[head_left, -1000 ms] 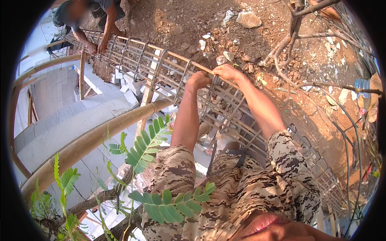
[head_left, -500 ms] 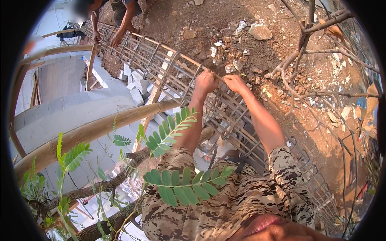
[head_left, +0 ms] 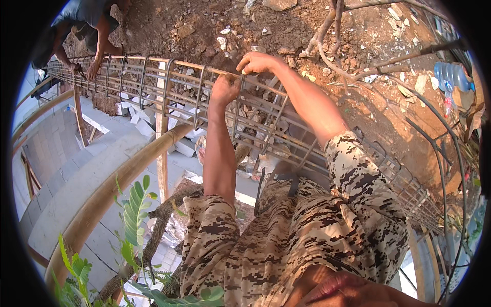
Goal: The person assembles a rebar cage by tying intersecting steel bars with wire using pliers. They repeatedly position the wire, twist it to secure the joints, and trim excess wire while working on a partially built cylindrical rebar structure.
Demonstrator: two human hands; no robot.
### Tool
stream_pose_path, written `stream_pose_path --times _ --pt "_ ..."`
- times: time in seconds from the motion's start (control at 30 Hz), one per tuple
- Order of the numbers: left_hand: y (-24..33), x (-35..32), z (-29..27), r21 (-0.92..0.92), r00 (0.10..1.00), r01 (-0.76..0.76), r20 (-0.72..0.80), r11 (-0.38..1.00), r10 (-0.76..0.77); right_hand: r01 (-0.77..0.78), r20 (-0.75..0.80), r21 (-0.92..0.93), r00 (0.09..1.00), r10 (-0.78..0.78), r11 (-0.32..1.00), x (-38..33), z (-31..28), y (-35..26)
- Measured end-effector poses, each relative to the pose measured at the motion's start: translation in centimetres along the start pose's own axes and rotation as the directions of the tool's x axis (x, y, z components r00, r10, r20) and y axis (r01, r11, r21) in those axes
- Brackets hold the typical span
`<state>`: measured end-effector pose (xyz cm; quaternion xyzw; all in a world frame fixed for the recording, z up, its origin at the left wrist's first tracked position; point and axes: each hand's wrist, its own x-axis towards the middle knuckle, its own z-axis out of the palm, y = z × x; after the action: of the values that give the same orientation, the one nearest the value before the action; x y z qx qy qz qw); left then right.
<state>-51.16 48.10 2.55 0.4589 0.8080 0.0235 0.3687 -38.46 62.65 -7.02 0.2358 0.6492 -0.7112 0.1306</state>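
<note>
A long reinforcement cage of steel bars (head_left: 179, 88), tied with square stirrups, runs from the upper left past my waist to the lower right. My left hand (head_left: 225, 89) is closed around its far top bar, beside a stirrup. Just to the right, my right hand (head_left: 258, 62) is bent over the same bar, fingertips drawn together close to a stirrup. Whatever lies between those fingertips is too small to make out. Both forearms reach across the cage from short camouflage sleeves.
At the far left a co-worker's hands (head_left: 93, 69) are at the cage's other end. A bamboo pole (head_left: 117, 179) slants beneath the cage at left. Bare branches (head_left: 353, 74) cross the right side. Stony soil (head_left: 204, 25) lies beyond; leafy twigs (head_left: 135, 210) stand at lower left.
The view has shifted, so the cage sits farther left and higher. My right hand has come off its grip on the bar and lifted nearer my left hand, which still holds the bar.
</note>
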Motion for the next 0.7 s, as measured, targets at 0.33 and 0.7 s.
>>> stream_pose_path --times 0.33,0.7 --pt "2.3 1.3 -0.8 -0.094 0.991 -0.057 -0.129 0.994 0.044 0.022 -0.163 0.238 0.986 0.018 0.971 -3.1 0.8 4.7" --pt "2.6 -1.5 -1.8 -0.013 0.995 -0.082 -0.061 0.997 0.081 0.017 -0.216 -0.408 0.970 -0.114 0.913 -5.4 0.0 -2.1"
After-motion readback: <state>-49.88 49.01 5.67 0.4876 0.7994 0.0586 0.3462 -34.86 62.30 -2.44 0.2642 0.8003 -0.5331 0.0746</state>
